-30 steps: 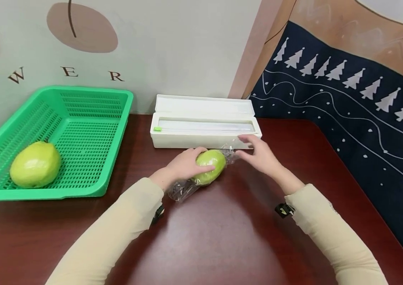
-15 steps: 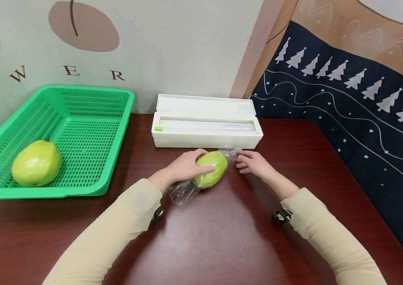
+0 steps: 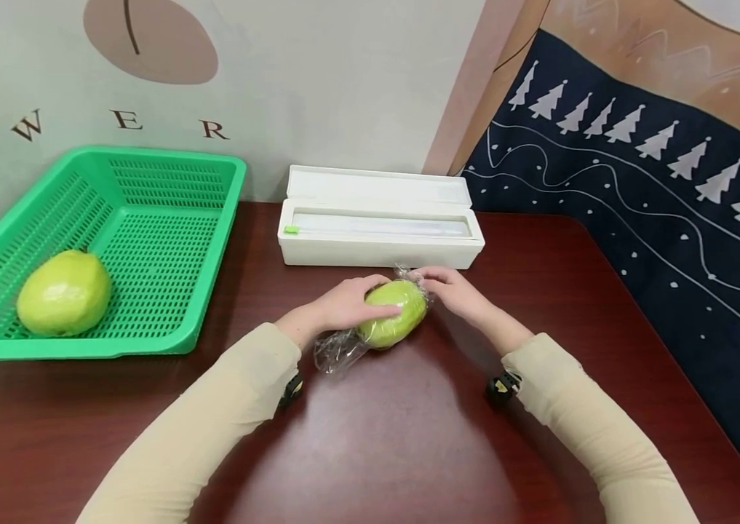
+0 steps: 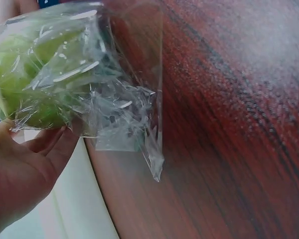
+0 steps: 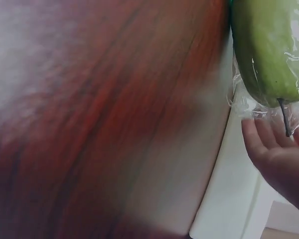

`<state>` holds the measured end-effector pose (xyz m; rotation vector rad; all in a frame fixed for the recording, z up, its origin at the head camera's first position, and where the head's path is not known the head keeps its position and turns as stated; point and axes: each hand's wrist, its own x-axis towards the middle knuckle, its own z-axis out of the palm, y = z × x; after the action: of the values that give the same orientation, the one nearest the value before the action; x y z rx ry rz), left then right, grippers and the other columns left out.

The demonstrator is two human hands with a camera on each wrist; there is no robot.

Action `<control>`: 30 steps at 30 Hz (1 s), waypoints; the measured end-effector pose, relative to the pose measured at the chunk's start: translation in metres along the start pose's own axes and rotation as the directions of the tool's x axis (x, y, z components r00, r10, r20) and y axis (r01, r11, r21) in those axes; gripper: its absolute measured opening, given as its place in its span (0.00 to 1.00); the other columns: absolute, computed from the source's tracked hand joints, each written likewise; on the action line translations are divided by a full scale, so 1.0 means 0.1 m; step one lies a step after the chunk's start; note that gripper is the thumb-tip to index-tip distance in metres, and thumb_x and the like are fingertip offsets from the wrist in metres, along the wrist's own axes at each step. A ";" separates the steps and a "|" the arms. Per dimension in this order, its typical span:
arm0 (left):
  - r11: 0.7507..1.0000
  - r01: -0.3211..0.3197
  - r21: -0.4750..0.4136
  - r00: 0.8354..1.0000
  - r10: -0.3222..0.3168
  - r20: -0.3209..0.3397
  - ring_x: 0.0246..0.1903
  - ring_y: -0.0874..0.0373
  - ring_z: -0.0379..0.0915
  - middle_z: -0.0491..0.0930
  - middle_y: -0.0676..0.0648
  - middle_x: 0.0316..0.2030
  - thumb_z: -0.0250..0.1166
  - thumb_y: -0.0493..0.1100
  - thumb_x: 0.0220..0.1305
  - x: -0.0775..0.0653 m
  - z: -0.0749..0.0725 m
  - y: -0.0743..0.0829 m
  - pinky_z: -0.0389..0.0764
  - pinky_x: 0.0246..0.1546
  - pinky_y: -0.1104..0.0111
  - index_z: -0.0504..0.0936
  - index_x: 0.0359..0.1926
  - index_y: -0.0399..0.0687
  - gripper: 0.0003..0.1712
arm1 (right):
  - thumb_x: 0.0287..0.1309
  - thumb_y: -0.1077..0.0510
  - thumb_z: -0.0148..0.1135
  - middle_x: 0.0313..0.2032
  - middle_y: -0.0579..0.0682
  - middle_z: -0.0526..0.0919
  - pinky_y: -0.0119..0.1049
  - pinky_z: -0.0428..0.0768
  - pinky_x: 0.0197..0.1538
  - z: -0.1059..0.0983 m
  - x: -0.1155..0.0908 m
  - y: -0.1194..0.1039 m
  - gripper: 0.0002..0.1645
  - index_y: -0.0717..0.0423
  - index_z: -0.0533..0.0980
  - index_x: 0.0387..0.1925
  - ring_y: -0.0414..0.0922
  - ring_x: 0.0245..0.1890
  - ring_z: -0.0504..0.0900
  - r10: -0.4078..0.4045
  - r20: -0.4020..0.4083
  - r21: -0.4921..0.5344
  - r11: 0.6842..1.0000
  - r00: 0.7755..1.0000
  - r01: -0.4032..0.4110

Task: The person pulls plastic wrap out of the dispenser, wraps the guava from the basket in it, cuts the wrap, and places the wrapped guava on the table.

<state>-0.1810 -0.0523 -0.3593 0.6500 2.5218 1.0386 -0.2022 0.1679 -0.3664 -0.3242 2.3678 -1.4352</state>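
A green pear (image 3: 393,314), wrapped in clear plastic film, lies on the table in the middle of the head view. My left hand (image 3: 345,303) holds it from the left, thumb across its top. Loose film (image 3: 338,351) sticks out at the near end, crumpled in the left wrist view. At the far right end my right hand (image 3: 453,292) touches the gathered film with its fingers, beside the dark stem (image 5: 285,117) seen in the right wrist view. Just behind both hands stands a white cling film box (image 3: 379,251), its lid raised and a green slider on its left.
To the left, a green plastic basket (image 3: 217,251) holds another yellow-green pear (image 3: 65,293), its surface shiny. Dark red-brown table (image 3: 409,444) lies in front of the hands. A pale wall rises behind, and a dark cloth with white trees hangs at the right.
My right hand dropped lower beside the film, then moved left against the pear's stem end. The film there now folds up close to the fruit. My left hand keeps its hold.
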 end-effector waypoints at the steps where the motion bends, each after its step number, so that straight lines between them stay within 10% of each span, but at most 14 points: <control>1: 1.000 -0.001 -0.003 1.000 0.001 0.002 0.53 0.52 0.72 0.77 0.45 0.53 0.61 0.61 0.58 0.00 0.00 0.00 0.71 0.57 0.59 0.67 0.63 0.50 0.36 | 0.64 0.62 0.45 0.57 0.62 0.73 0.29 0.77 0.42 0.00 0.02 0.01 0.23 0.66 0.70 0.58 0.37 0.41 0.75 0.016 0.018 0.018 1.000 1.000 -0.016; 17: 0.997 0.062 -0.052 0.998 -0.061 0.020 0.63 0.47 0.64 0.67 0.37 0.63 0.57 0.61 0.60 0.02 -0.01 -0.02 0.64 0.64 0.57 0.57 0.67 0.39 0.44 | 0.64 0.60 0.41 0.67 0.58 0.63 0.35 0.71 0.59 -0.05 0.02 0.01 0.29 0.61 0.61 0.67 0.40 0.57 0.70 -0.053 0.270 0.057 0.998 0.961 0.040; 30: 0.997 0.045 -0.057 0.999 -0.043 0.033 0.61 0.47 0.66 0.69 0.37 0.61 0.56 0.60 0.62 0.05 -0.01 -0.07 0.66 0.63 0.57 0.59 0.66 0.38 0.41 | 0.40 0.55 0.76 0.59 0.50 0.72 0.40 0.68 0.61 -0.07 0.04 0.00 0.48 0.54 0.64 0.64 0.44 0.57 0.69 -0.225 0.365 -0.287 0.896 0.903 0.339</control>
<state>-0.1871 -0.0546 -0.3638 0.5875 2.4576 1.0729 -0.2090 0.1724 -0.3643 -0.9624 2.3493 -0.9667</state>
